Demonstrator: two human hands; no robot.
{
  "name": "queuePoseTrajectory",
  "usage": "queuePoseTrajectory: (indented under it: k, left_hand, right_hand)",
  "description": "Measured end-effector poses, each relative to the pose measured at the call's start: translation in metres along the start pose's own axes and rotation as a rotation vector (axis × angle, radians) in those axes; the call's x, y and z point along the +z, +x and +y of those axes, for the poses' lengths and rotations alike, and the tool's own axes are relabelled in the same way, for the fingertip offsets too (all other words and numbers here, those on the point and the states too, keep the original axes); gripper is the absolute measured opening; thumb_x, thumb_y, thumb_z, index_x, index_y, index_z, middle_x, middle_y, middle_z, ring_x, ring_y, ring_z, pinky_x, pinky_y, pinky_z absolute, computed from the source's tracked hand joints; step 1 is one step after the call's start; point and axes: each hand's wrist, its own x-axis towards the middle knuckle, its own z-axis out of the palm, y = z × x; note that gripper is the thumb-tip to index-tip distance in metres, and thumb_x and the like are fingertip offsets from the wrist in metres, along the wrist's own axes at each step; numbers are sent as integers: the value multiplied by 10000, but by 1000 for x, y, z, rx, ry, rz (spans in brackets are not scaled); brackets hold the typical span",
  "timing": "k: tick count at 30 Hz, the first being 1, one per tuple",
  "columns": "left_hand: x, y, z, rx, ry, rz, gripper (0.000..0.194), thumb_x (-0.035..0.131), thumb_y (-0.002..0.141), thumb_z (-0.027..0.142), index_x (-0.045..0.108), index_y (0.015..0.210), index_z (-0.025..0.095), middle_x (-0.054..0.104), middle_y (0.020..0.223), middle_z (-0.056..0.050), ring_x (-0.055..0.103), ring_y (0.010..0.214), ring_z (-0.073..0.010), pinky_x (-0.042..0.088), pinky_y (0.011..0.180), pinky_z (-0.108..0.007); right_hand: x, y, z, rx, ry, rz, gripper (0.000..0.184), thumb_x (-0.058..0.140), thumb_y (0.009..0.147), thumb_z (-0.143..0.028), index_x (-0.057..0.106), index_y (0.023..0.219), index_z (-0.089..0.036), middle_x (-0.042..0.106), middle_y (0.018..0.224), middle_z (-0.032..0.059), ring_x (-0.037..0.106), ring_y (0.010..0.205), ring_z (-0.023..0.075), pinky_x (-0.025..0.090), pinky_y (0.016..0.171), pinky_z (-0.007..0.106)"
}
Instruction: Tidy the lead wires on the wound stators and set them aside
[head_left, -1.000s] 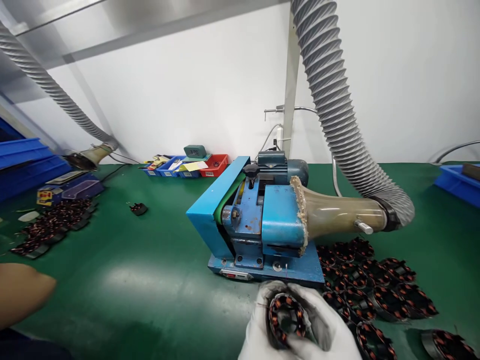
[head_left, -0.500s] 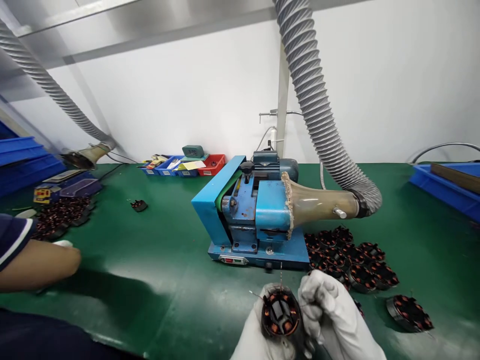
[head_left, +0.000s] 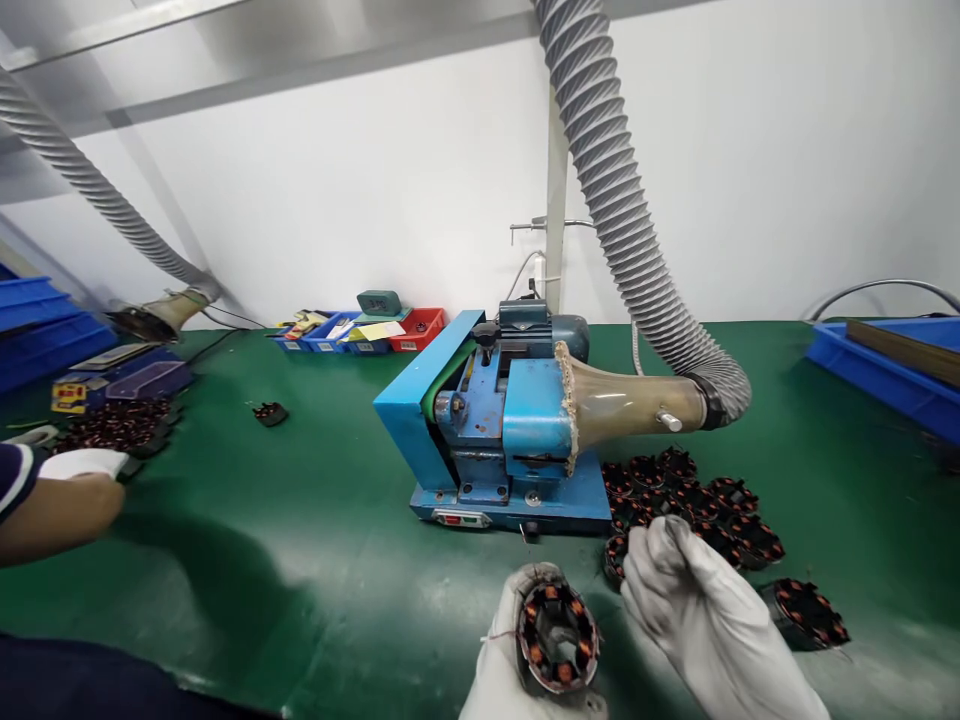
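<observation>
By the desk's near edge, the left hand clasps a coil ring, perhaps tilted for viewing, while the right hand bunches its fingertips, contents unclear

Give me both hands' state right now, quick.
Left hand: closed around a ring-shaped part with copper coils.
Right hand: fingers curled shut, apart from that part; can't tell whether they pinch anything small.

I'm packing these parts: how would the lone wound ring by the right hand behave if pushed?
The wound ring would probably slide rather than roll, since it lies flat. Its metallic-looking rim suggests a stiff, fairly heavy body. The thin wire ends sticking out might bend or snag.
</observation>
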Motion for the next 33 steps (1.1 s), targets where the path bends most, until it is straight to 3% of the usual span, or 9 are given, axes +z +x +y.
queuePoseTrajectory:
  k: [3,6,10,13,18,20,23,26,33]
  left_hand:
    - [4,4,4,38,20,-88,351,600,721,526,673,795,191,710,752,-94,696,686,-264,545,645,-408]
    - [8,-3,6,203,117,-134,332,600,727,515,679,835,211,711,859,-106,683,804,-281,536,733,-434]
    - [8,-18,6,320,209,-123,251,708,641,434,687,774,223,690,868,-72,636,918,-273,451,927,-426]
    - [6,-24,10,410,261,-110,308,762,563,377,683,824,235,661,902,-60,599,977,-288,406,978,-430]
    - [12,-22,15,685,505,-148,563,717,457,71,646,977,274,589,960,-45,558,991,-286,455,889,-401]
    - [15,-20,14,732,533,-107,601,712,459,42,626,990,312,560,985,-24,545,995,-276,454,868,-382]
    - [16,-14,10,762,528,-20,622,759,490,83,587,1032,336,512,1056,-13,523,1019,-267,438,867,-370]
    - [17,-3,8,787,505,23,653,729,501,52,565,1072,322,509,1095,-13,502,1072,-259,411,907,-359]
    - [26,35,7,461,272,56,415,595,728,168,481,1122,229,609,1121,-69,589,1034,-214,442,934,-366]
  right_hand:
    - [1,5,5,-9,-214,-76,403,845,497,-276,722,879,-242,668,802,35,630,743,202,506,658,290]
    - [8,8,16,-88,-418,1,171,818,525,-214,758,686,-209,683,741,39,624,732,194,492,684,267]
    - [6,14,15,38,-62,153,180,823,569,-317,722,599,-171,594,538,-14,469,447,59,383,418,149]
    - [1,16,5,47,162,173,215,835,559,-332,728,672,-183,587,550,-29,442,431,37,343,378,116]
    - [7,15,6,-34,-372,0,164,795,616,-301,763,717,-177,692,727,47,606,658,161,497,597,247]
    - [9,18,8,-43,-374,27,125,787,626,-287,749,640,-168,662,631,25,576,577,132,477,526,220]
    - [5,28,6,-49,-28,184,177,819,580,-293,735,672,-168,635,582,-11,478,435,55,403,379,144]
    - [-2,35,9,-243,141,337,184,821,586,-294,732,722,-208,699,695,-10,590,551,69,508,521,133]
    - [5,45,55,-218,-584,249,576,817,531,-339,670,1072,-208,728,1030,107,666,957,303,549,833,402]
